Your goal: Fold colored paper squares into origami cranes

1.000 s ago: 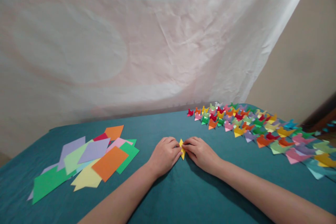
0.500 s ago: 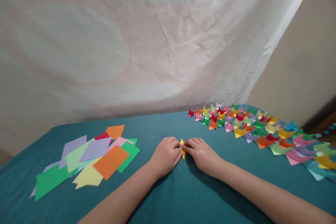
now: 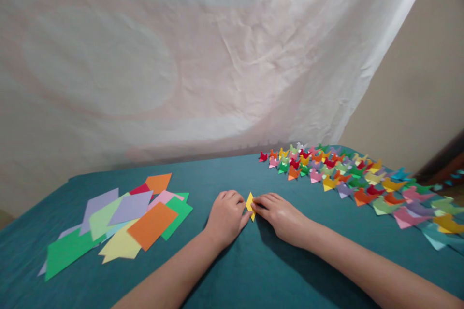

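A small piece of folded yellow paper (image 3: pixel 250 201), narrow and pointed at both ends, lies on the teal cloth between my hands. My left hand (image 3: pixel 226 217) rests at its left side, fingers curled, with the thumb at the paper's lower left edge. From the right, my right hand (image 3: pixel 281 215) grips the paper's right edge between thumb and fingers. The fingertips hide part of the paper's edges.
Loose coloured paper sheets, among them an orange sheet (image 3: pixel 152 225) and a green sheet (image 3: pixel 67 253), overlap on the left of the teal-covered table (image 3: pixel 224 280). Rows of folded paper birds (image 3: pixel 362 197) stand at the right. A pale sheet of fabric (image 3: pixel 203 58) hangs behind.
My left fingers have drawn back slightly from the yellow paper, so more of it shows. The right hand has barely moved, and the whole view has shifted a little.
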Available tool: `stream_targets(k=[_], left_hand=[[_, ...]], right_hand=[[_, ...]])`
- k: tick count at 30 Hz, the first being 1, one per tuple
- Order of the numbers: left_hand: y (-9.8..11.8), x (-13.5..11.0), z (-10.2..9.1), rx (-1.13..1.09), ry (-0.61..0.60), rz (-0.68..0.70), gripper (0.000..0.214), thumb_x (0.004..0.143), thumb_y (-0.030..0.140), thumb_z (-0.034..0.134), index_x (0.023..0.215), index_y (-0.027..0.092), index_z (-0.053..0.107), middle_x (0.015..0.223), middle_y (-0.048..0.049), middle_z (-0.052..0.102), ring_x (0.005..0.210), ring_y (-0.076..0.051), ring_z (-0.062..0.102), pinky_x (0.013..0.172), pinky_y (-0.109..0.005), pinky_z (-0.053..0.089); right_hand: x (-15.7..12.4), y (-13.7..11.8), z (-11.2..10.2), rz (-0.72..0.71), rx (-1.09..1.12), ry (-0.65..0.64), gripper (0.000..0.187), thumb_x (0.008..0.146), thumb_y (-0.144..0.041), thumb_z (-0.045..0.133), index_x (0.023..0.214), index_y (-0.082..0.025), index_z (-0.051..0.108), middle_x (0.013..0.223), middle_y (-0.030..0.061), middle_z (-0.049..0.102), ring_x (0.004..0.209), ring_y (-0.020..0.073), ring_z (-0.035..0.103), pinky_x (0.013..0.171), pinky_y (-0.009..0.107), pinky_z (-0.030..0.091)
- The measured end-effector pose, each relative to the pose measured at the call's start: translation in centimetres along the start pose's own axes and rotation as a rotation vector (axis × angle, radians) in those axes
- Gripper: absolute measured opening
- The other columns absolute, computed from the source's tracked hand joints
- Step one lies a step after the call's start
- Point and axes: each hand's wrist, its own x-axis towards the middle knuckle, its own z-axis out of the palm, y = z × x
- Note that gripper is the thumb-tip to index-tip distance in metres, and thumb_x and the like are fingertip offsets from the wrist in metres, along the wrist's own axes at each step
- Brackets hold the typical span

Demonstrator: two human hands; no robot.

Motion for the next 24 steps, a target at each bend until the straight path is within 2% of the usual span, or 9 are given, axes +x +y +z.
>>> stream_targets(k=[7,16,24], left_hand=[[0.26,-0.1,-0.03,-0.023,-0.031,-0.046,0.015,0.086,0.029,0.057,0.089,0.018,0.066,0.092,-0.0056,0.063,0.091,-0.021,0.054,0.082,-0.038,0.042],[0.36,-0.26,-0.07,-0.089,0.006,-0.032,0.016,0.088,0.027,0.052,0.096,0.018,0.064,0.095,-0.0056,0.063,0.092,-0.022,0.054,0.082,-0.038,0.042],[0.33,-0.2,-0.08,-0.115,0.013,-0.005,0.02,0.087,0.028,0.054,0.104,0.019,0.061,0.102,-0.0065,0.062,0.097,-0.023,0.054,0.086,-0.04,0.042]], right_hand=[[-0.06,0.32,-0.64,0.0,0.018,-0.071,0.039,0.082,-0.007,0.048,0.119,-0.015,0.058,0.115,0.013,0.058,0.109,0.0241,0.05,0.094,0.04,0.037],[-0.25,0.49,-0.42,0.006,0.065,-0.046,0.042,0.082,-0.006,0.048,0.122,-0.017,0.056,0.117,0.0128,0.058,0.111,0.0232,0.049,0.094,0.039,0.039],[-0.38,0.8,0.16,0.01,0.074,-0.018,0.039,0.083,-0.008,0.049,0.12,-0.017,0.057,0.118,0.0128,0.057,0.11,0.0234,0.05,0.092,0.038,0.042]])
